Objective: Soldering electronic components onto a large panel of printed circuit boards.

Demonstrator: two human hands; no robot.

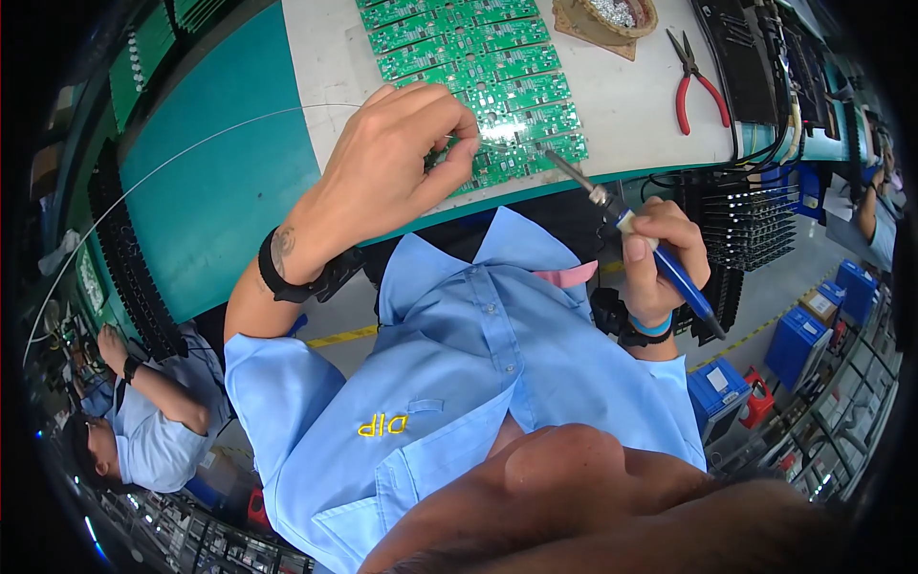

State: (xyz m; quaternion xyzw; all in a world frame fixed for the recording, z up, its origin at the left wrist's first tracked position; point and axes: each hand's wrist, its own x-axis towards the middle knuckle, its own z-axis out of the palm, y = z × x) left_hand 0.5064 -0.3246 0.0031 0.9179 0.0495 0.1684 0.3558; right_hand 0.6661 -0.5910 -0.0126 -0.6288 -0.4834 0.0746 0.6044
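Left hand (406, 153), upper centre of the frame: thumb and forefinger pressed together, pinching a thin silvery wire (287, 112) that arcs away to the left edge. Right hand (665, 253), right of centre: fingers curled around a blue-handled soldering iron (688, 292), its metal tip at the lower right edge of a green panel of printed circuit boards (507, 96), upper centre; contact cannot be told. Table (631, 115): whitish top, with green surface (239, 191) at left; bearing red-handled pliers (687, 81) and a round brown dish (648, 21) of silvery bits, upper right. Room: blue crates (798, 342), lower right; co-worker in pale blue (167, 435), lower left; yellow floor stripe (342, 337). Writing: yellow embroidered lettering (382, 425) on the light-blue collared shirt (449, 325), lower centre.
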